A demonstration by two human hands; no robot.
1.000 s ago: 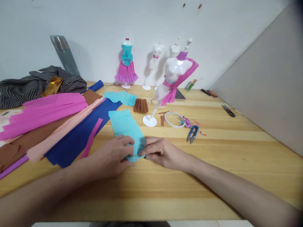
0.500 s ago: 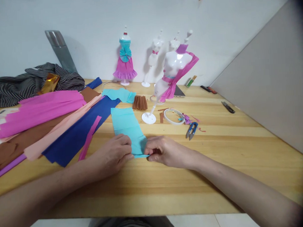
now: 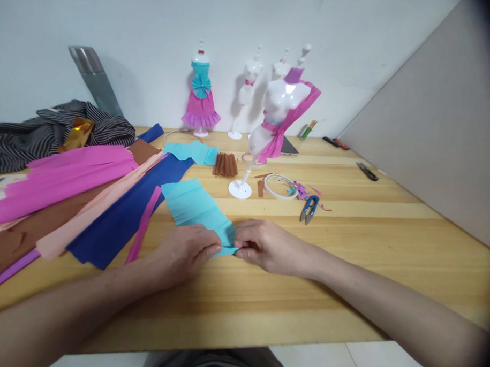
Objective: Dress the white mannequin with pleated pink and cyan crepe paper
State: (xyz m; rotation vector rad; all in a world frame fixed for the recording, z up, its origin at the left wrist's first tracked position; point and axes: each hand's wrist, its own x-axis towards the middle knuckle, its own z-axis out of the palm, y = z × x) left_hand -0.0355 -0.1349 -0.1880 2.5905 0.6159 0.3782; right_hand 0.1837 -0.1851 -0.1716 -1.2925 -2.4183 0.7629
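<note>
A turquoise sheet of crepe paper [image 3: 197, 206] lies on the table, its near edge folded over in a narrow strip. My left hand [image 3: 193, 249] pinches that folded edge from the left, thumb in front. At the right end of the fold, my right hand [image 3: 267, 247] grips the paper between thumb and curled fingers. A short gap of folded paper shows between the two hands. Just left of the sheet lies a thin magenta paper strip [image 3: 144, 224], close to its far left corner.
Behind the sheet stands a white mannequin [image 3: 282, 102] draped in magenta, near a pleated brown piece [image 3: 224, 165]. Thread snips [image 3: 309, 209] and a roll of tape [image 3: 281, 186] lie to the right. Coloured paper sheets [image 3: 109, 212] cover the left; a dressed mannequin [image 3: 201, 94] stands behind.
The turquoise paper's far end has swung to the left, so the sheet now lies slanted. My left hand has shifted slightly right along the fold, closer to my right hand.
</note>
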